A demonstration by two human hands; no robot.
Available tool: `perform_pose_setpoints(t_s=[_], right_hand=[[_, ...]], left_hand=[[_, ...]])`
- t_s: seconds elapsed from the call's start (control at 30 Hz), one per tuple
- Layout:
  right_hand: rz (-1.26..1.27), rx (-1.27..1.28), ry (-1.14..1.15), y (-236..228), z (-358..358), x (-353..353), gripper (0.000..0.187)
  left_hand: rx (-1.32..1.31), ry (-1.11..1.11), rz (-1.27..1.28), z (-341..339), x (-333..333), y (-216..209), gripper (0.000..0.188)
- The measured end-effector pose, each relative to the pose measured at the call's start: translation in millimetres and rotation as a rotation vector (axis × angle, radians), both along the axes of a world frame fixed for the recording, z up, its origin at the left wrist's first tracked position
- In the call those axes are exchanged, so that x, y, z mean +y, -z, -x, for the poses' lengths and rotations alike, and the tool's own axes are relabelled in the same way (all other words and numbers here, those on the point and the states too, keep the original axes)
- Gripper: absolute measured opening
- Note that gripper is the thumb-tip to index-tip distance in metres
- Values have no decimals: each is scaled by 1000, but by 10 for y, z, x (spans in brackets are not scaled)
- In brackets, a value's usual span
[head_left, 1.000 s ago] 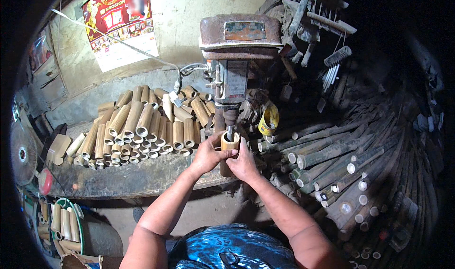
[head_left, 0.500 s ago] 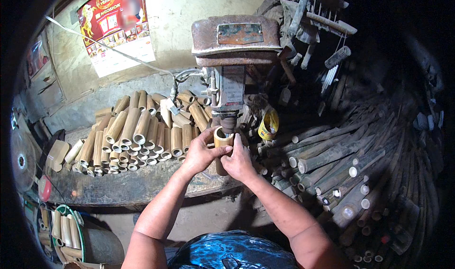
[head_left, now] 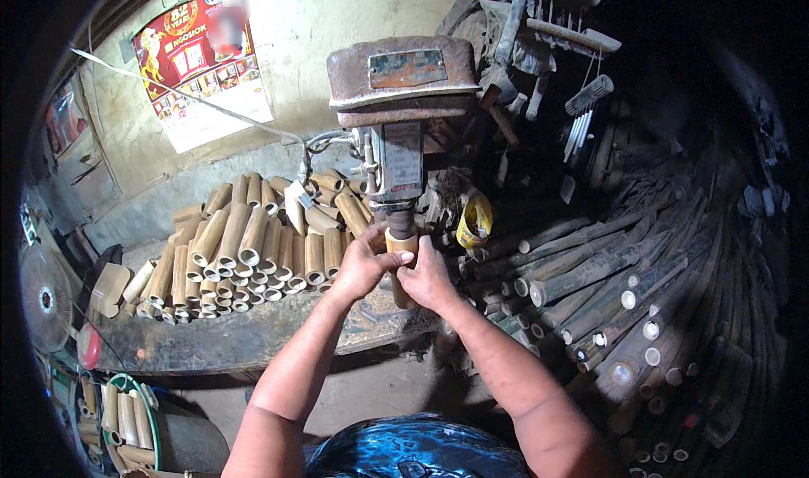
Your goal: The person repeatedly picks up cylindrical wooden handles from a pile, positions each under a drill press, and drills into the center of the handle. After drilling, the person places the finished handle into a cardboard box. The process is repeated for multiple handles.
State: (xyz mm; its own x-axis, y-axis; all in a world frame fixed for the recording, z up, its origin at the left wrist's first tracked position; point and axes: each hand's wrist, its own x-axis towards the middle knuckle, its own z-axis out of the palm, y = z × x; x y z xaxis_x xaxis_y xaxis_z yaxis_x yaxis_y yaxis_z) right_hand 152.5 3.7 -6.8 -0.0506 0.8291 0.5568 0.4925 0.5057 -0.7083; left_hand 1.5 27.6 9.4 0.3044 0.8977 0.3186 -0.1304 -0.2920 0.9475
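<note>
A short bamboo tube (head_left: 401, 244) stands upright between my two hands, right under the spindle of a rusty drill press (head_left: 401, 75). My left hand (head_left: 364, 265) grips its left side, with the thumb across the front. From the right, my right hand (head_left: 427, 274) closes on the same tube, its fingertips partly hidden behind it. The dark chuck (head_left: 400, 222) reaches down to the tube's upper rim, so the tube's bore is mostly out of sight. Below the hands, the press's column or support (head_left: 402, 294) shows in part.
Many cut bamboo tubes (head_left: 230, 240) are stacked on the workbench (head_left: 219, 343) to the left. Long bamboo poles (head_left: 581, 284) lie heaped at the right, beside a yellow container (head_left: 474, 222). A fan (head_left: 44, 299) and a green-rimmed bin (head_left: 154, 419) with tubes stand at the far left.
The tube has come up around the spindle tool, so its open top, visible before, is now mostly covered by the chuck. Both hands keep their grip. The whole view has shifted slightly.
</note>
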Motion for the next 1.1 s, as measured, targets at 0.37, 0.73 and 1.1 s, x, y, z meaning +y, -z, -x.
perform_pose_setpoints(t_s=[0.37,0.73,1.1], right_hand=[[-5,43,72,41,-22,-196,51],[-54,-9,117,226,200,-313,71],[13,-86,191,66,365,-191,54]], left_hand=[[147,-61,-155,-138,-207,20,54],[60,-14,-110,47,-346,113,70],[76,9,-91,184,-187,128,60]])
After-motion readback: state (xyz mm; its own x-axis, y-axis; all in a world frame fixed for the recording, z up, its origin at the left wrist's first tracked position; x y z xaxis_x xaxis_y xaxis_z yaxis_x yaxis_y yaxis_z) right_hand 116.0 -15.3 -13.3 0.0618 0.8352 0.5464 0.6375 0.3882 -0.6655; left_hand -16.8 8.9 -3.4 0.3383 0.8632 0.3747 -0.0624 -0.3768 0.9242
